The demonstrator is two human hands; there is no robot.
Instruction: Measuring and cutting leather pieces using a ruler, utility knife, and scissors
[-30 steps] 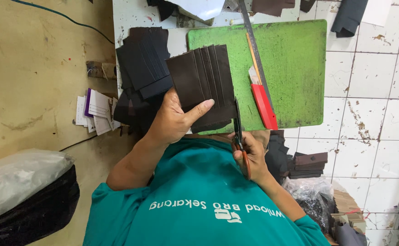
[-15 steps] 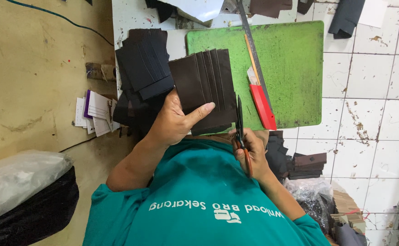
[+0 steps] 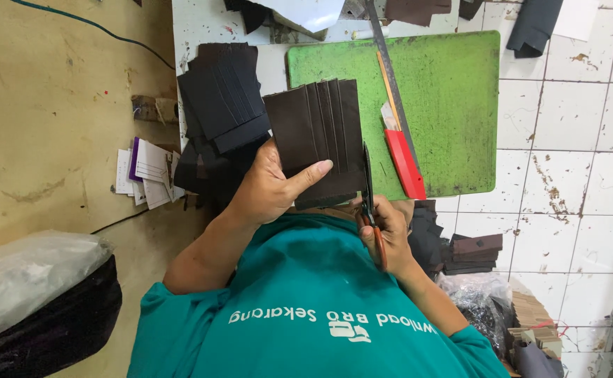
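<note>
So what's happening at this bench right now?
A person in a teal shirt holds a fanned stack of dark brown leather pieces in the left hand. The right hand works orange-handled scissors along the stack's right edge. Behind lie a green cutting mat, a red-handled knife and black pieces.

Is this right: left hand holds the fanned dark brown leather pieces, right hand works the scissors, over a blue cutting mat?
Not quite: the cutting mat is green, as the head view shows. The left hand does hold the fanned dark brown leather pieces, and the right hand the scissors.

Left hand [image 3: 273, 187] fans dark leather pieces [image 3: 318, 136]; right hand [image 3: 385, 227] grips scissors [image 3: 368, 183].
</note>
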